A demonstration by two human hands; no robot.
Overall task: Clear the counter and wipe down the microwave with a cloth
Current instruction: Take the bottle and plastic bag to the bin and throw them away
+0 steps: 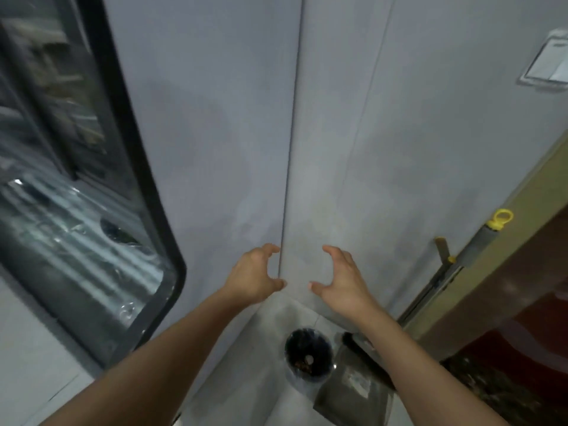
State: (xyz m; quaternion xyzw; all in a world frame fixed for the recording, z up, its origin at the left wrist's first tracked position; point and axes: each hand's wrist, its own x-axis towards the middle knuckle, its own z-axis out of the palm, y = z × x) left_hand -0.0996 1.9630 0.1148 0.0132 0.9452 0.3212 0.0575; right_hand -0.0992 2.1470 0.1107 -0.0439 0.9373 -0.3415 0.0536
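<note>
Both hands are raised side by side before the smooth grey wall corner (287,179), the left hand (253,276) and right hand (342,279) with fingers loosely curved, holding nothing. Left of that corner stands a glossy glass door (70,192) with a rounded black frame, perhaps the microwave's; below the corner sits a round dark bin (308,356). No cloth is in view.

Wall (215,118) looks like matt grey paint, kinda smooth. Door glass (61,210) on the left is glossy and reflective, black frame (147,167) looks like smooth plastic. Yellow plastic ring (501,218) too.
</note>
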